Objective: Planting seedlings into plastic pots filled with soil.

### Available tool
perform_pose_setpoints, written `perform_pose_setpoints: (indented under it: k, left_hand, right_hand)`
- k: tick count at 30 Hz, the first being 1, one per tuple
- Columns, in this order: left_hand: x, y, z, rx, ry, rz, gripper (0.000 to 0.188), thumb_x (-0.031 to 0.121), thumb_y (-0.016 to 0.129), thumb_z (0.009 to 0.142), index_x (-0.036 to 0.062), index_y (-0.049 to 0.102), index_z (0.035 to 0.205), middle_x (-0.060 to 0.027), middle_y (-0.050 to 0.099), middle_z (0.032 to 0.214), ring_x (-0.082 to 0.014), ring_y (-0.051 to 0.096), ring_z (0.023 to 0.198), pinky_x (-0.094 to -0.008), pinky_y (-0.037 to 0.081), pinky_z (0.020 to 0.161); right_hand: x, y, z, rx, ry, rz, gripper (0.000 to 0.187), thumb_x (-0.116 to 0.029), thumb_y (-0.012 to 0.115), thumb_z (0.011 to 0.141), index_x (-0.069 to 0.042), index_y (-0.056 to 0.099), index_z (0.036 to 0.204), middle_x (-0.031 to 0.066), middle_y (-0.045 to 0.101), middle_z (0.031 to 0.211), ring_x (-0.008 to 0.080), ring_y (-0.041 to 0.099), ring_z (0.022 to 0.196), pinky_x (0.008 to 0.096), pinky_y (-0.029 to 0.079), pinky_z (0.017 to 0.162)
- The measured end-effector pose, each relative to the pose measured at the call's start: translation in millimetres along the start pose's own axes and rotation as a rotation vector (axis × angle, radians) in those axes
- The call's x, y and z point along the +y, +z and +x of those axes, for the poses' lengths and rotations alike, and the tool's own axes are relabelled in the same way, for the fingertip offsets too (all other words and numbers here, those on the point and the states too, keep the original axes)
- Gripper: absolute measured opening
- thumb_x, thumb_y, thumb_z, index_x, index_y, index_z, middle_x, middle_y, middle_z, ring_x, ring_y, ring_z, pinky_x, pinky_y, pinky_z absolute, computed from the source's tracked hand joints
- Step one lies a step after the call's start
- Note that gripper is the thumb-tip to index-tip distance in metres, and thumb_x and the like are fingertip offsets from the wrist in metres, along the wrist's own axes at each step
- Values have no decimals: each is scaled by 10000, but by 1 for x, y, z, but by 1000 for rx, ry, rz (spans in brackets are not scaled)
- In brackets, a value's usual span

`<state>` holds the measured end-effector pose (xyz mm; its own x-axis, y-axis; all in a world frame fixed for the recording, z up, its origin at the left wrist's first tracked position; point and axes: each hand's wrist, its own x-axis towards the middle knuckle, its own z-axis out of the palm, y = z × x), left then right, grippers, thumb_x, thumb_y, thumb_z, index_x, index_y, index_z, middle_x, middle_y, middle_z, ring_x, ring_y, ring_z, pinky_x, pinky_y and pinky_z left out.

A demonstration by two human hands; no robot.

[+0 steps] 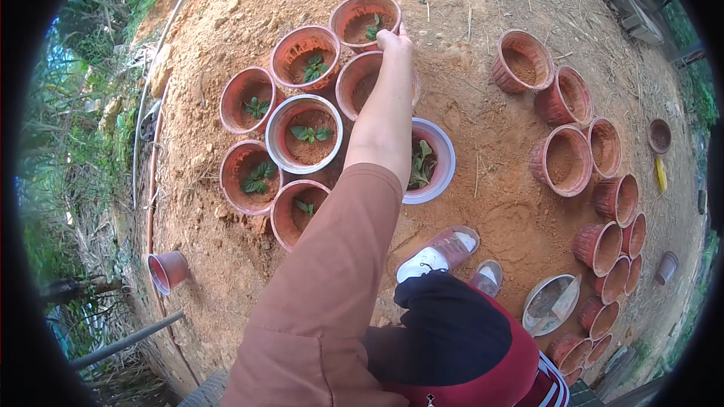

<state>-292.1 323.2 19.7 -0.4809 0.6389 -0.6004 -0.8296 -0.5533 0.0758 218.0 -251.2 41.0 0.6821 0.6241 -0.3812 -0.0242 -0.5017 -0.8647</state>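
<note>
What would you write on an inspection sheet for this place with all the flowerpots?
Surface: bare orange-brown earthen ground, uneven.
Pots: a round reddish-brown plastic-looking pot holds a small green leafy seedling; beside the leg, a round pale-rimmed pot holds leaves; soil-filled reddish-brown round pots stand to the right.
Clutter: an oval whitish basin, material unclear; a long yellow object, unidentified.
Hands: left hand grips the seedling pot's right rim; right hand not in view.
Cables: nothing seen.
Surroundings: green leafy plants along the left.
</note>
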Motion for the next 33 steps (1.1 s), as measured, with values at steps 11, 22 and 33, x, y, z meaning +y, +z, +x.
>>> perform_pose_setpoints:
  k: [11,22,33]
  left_hand:
    - [63,25,-176,-186,-620,282,538,117,374,957,-74,147,1405,-299,233,1428,-395,339,1318,-449,401,1078]
    - [75,-113,-311,-280,-879,984,451,164,346,968,-27,311,1374,-205,437,1357,-274,523,1090,-376,467,955]
    - [-166,-177,-271,-488,-725,1708,830,390,595,871,97,127,1491,-248,193,1502,-474,368,1280,-517,362,1057]
  right_hand:
    - [22,-116,-95,256,108,32,174,-161,664,890,2,624,932,11,574,751,93,539,660,262,437,595]
    - [70,-226,-218,621,254,118,178,-153,666,888,7,629,959,15,586,772,96,551,683,266,450,614]
    - [72,-238,-239,424,230,-52,388,-224,697,865,74,609,1098,65,641,946,143,596,807,288,499,693]
